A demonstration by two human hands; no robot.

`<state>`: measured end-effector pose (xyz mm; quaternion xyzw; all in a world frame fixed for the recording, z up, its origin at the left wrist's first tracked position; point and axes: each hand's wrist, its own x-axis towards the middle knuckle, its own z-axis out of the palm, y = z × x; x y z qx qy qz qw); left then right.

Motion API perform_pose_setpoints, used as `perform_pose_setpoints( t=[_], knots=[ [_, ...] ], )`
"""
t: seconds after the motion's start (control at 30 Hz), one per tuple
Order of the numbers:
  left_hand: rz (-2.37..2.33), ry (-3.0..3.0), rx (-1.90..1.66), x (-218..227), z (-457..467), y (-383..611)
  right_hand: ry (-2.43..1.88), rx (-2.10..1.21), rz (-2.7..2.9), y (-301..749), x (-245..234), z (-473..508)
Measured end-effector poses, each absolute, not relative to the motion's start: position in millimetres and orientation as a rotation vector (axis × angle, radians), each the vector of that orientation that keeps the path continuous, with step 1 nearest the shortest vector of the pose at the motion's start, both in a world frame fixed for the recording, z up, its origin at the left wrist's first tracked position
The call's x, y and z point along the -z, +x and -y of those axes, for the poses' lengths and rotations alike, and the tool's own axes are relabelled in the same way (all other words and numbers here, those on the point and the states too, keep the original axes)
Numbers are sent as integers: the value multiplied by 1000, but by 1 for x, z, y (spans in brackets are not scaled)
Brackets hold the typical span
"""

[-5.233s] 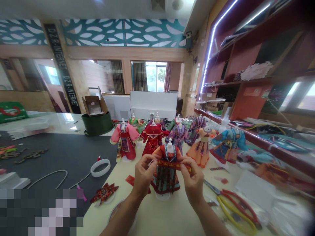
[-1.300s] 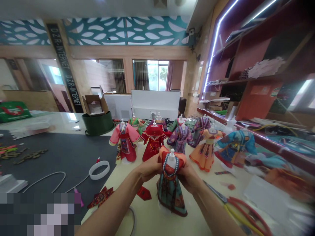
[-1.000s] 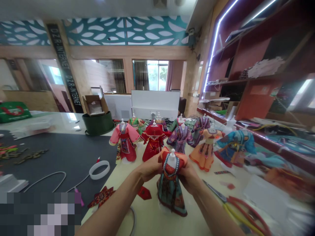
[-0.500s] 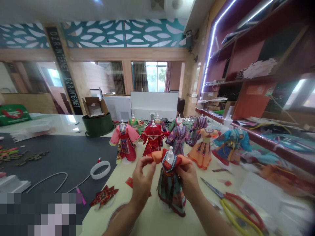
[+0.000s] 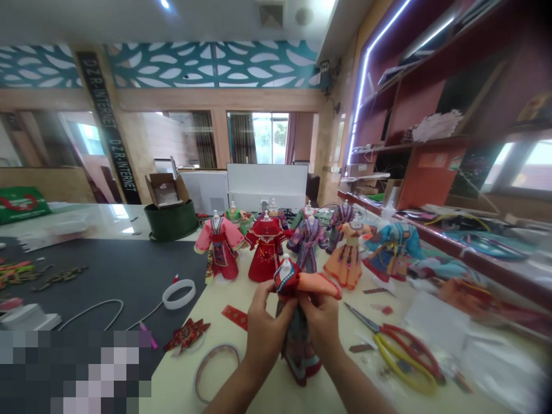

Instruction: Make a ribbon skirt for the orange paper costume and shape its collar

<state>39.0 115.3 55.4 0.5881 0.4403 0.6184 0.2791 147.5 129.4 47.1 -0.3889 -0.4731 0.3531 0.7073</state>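
While the left hand (image 5: 264, 339) curls closed around the bodice of a doll dress (image 5: 297, 345), the right hand (image 5: 321, 328) pinches its orange sleeve (image 5: 319, 286) between thumb and fingers. Tilted slightly, the dress stands on a cream table (image 5: 176, 382), just before a row of dressed dolls (image 5: 267, 253), between a tape ring (image 5: 215, 368) and scissors (image 5: 364, 319) lying beside pliers (image 5: 405, 359).

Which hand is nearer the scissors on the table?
Right. The right hand is beside the scissors, not touching them; the left hand is farther away, across the doll's dress.
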Motion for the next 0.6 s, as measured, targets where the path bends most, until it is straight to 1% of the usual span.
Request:
perform_pose_setpoints(
  t=[0.2, 0.4, 0.43, 0.5, 0.57, 0.6],
  knots=[
    [-1097, 1564, -1591, -62, -114, 33, -904, -719, 1071, 146, -43, -120],
    [-1133, 1589, -1594, -57, -111, 32, -929, -675, 1052, 143, -41, -115],
    [-1175, 1628, -1667, -56, -109, 31, -930, -669, 1050, 143, -41, -114],
    [-1268, 1817, -1940, -58, -103, 29, -936, -660, 1044, 142, -41, -112],
    [-1300, 2181, -2219, -68, -96, 28, -939, -661, 1051, 141, -41, -108],
    [-1266, 2417, -2239, -76, -93, 28, -936, -664, 1059, 141, -42, -107]
  ],
)
